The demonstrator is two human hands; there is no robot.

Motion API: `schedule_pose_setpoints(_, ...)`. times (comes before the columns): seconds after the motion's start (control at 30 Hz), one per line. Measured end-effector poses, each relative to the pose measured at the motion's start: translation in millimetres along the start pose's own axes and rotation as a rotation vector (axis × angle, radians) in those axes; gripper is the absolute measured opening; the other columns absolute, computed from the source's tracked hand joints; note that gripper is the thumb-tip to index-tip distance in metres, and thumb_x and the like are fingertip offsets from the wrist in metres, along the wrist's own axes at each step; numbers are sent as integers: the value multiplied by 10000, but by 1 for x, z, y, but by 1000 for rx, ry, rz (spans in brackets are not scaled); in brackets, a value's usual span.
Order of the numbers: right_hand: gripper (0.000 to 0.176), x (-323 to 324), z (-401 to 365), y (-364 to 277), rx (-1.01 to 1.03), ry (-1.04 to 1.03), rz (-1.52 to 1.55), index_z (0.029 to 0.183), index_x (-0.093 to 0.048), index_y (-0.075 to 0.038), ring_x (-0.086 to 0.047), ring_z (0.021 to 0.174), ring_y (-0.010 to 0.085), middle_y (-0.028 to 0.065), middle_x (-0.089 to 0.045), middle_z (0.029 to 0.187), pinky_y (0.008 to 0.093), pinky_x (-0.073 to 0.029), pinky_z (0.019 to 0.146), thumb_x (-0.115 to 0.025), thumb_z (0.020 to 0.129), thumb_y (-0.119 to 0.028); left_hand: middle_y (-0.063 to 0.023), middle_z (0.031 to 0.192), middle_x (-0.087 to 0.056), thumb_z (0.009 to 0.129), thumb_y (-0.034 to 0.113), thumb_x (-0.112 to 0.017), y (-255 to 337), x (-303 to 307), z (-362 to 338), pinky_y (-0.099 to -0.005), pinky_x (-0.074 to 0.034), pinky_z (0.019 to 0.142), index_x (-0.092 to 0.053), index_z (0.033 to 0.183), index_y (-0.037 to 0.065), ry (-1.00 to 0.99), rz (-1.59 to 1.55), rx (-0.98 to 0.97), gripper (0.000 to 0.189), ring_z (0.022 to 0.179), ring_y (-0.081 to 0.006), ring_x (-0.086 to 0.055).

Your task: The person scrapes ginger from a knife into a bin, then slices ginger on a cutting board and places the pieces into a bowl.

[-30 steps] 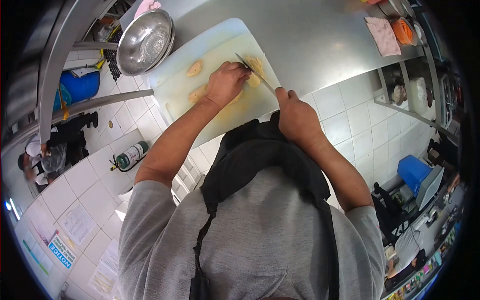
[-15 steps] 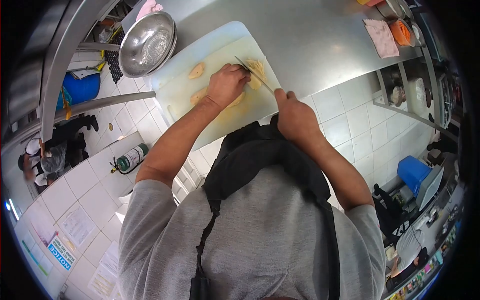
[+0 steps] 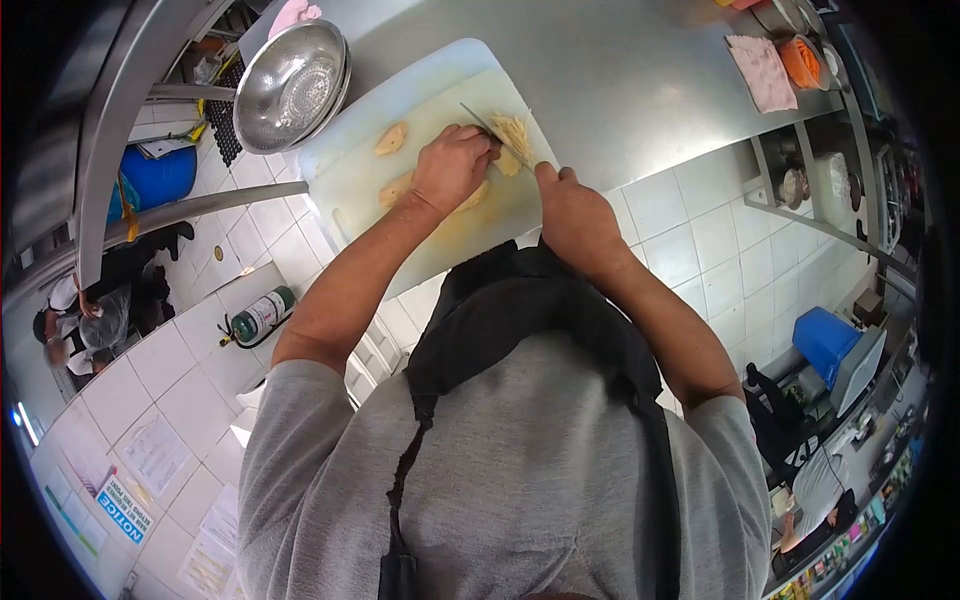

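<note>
A pale cutting board point(image 3: 340, 150) lies at the edge of the steel counter. My right hand point(image 3: 578, 215) is closed round the handle of a knife point(image 3: 482, 122), whose blade reaches up and left across the board. Just left of the blade, my left hand point(image 3: 452, 168) presses down with curled fingers; what is under the fingertips is hidden. Thin pale yellow strips point(image 3: 512, 132) lie in a pile right of the blade. Pale peeled pieces lie at the left of the board, one apart point(image 3: 391, 139) and another point(image 3: 397, 190) beside my left wrist.
Nested steel bowls point(image 3: 292, 88) stand at the board's upper left. A pink cloth point(image 3: 762, 73) and a container with something orange point(image 3: 800, 63) are on the counter point(image 3: 620, 80) at right. People point(image 3: 70, 320) are at far left, and another person point(image 3: 820, 490) is at lower right.
My right hand and the knife have shifted slightly left and up, toward my left hand. My left hand has stayed nearly in place.
</note>
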State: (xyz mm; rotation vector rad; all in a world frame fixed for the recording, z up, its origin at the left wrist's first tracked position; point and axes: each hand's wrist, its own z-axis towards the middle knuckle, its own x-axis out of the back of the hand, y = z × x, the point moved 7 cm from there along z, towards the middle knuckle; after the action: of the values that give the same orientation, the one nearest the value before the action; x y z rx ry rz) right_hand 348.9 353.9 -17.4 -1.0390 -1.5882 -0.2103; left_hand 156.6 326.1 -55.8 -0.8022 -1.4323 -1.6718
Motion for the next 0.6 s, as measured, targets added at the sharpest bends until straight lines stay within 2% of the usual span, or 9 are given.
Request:
schedule_pose_setpoints(0.1, 255, 11, -5, -10, 38, 18, -14, 1185, -491, 1, -766, 844, 478, 291, -679, 1052, 540, -640, 734, -583, 948, -18, -28, 996, -754, 891, 131, -801, -2, -3, 0, -424, -613, 818, -815, 987, 141, -4, 5, 24, 97, 954, -289, -712)
schedule_pose_setpoints(0.17, 239, 26, -18, -10, -36, -20, 29, 1174, -496, 2, -766, 850, 476, 291, -683, 1046, 537, -641, 741, -575, 950, -19, -27, 996, -754, 890, 130, -800, -1, -2, 2, -425, -615, 814, -816, 983, 142, 28, 3, 8, 95, 953, -287, -712)
schedule_pose_setpoints(0.37, 252, 4, 3, -6, 26, 18, 16, 1186, -499, 2, -762, 854, 485, 292, -683, 1044, 546, -642, 756, -576, 947, -22, -26, 993, -754, 889, 115, -796, -2, -2, 2, -427, -615, 817, -822, 983, 144, 37, -22, -10, 101, 952, -283, -712)
schedule_pose_setpoints(0.47, 240, 19, -15, -7, -24, -8, 25, 1178, -500, 5, -762, 853, 483, 285, -684, 1037, 541, -645, 754, -574, 951, -17, -30, 986, -753, 888, 107, -798, 1, 1, 0, -423, -614, 822, -823, 983, 140, 50, -36, -4, 104, 952, -282, -713)
schedule_pose_setpoints(0.6, 221, 6, -15, -4, -41, -24, 24, 1167, -504, 5, -767, 852, 469, 272, -688, 1017, 520, -651, 731, -571, 958, -19, -37, 989, -754, 900, 103, -795, -1, -1, -3, -415, -613, 820, -822, 990, 128, 40, -29, -10, 97, 956, -283, -715)
